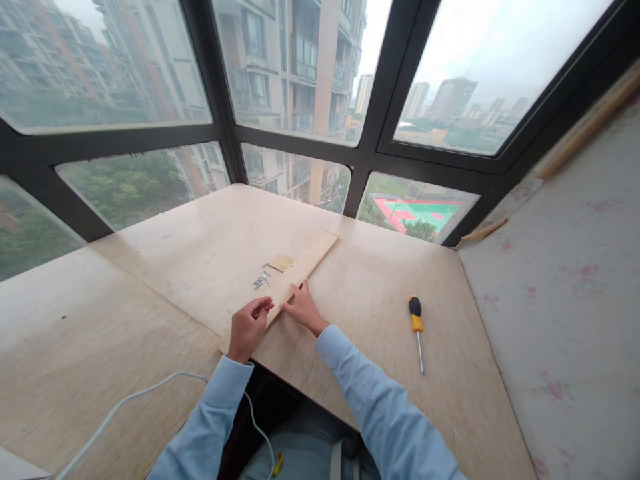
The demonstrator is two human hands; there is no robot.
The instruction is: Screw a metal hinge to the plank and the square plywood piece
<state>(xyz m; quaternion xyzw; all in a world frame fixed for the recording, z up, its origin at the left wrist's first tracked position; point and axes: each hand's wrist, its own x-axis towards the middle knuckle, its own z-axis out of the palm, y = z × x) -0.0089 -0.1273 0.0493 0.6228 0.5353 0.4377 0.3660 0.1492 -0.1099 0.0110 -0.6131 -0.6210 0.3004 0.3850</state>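
A long, narrow wooden board point(315, 257) lies slantwise on the wooden tabletop. Over its near part is my left hand point(247, 329), fingers curled together; whatever they may pinch is too small to make out. My right hand point(304, 309) holds the board's right edge with thumb and fingertips. Beyond the left hand, on the tabletop, are a small metal hinge point(259, 281) and several loose screws point(267, 273). A small square piece of thin wood point(281, 263) rests against the board's left side.
A yellow and black screwdriver point(417, 323) lies to the right on the tabletop point(370, 300). A white cable point(145, 393) runs across the left front and hangs over the edge. Dark-framed windows point(295, 147) rise behind, and a flowered wall point(560, 287) stands at the right.
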